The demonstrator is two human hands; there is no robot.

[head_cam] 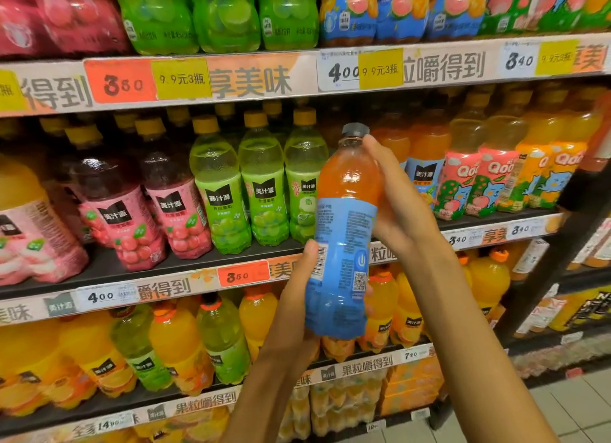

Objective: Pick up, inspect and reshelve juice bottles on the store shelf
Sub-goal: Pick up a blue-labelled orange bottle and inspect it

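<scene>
**Orange juice bottle up for inspection**

Orange juice bottle (344, 231) with blue label, held upright in front of the middle shelf (165, 270), barcode side turned toward the camera, probably for reading. Gripped low by the left hand (297, 297), steadied near the neck by the right hand (393, 197). Behind: green grape bottles (261, 191), price tags (122, 83), tiled floor (568, 406).

Bright even store light from above, small glare spots on bottle (347, 211) plastic, soft blur overall, wide-angle bending at frame edges.
</scene>
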